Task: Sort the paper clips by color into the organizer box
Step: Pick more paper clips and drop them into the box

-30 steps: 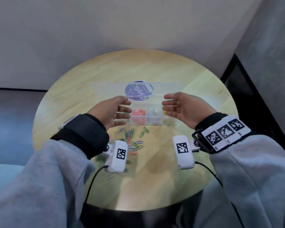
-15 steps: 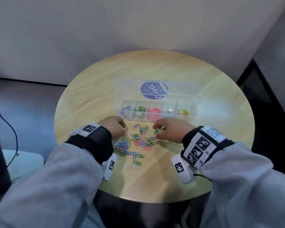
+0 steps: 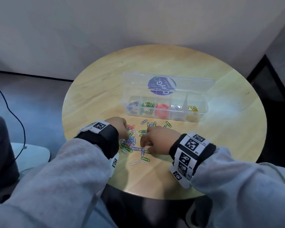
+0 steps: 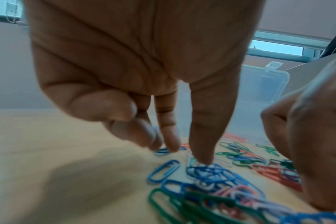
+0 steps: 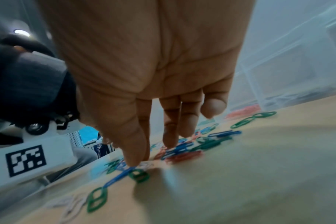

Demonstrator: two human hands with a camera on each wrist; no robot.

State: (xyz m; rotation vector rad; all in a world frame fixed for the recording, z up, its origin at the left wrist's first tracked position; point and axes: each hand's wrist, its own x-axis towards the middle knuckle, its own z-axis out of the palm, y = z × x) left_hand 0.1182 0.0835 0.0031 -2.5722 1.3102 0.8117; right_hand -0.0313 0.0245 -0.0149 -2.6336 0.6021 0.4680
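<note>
Paper clips in blue, green, red and white are seen scattered in a loose pile on the near half of a round wooden table, largely between the two hands. The table is set against a pale wall, with a grey floor to the left.

On the far side of the pile a clear organizer box is placed, its lid standing open behind it and marked with a purple round sticker. Five compartments are shown in a row; from left to right they are filled with blue, green, red, white and yellow clips.

The left hand is held over the left edge of the pile. In the left wrist view its thumb and fingers are pointed down, with one tip set on a tangle of blue clips; whether a clip is pinched cannot be told.

The right hand is held over the near right of the pile. In the right wrist view its fingertips are lowered onto a blue clip beside a green clip, the fingers loosely spread; a firm pinch cannot be told through the blur.
</note>
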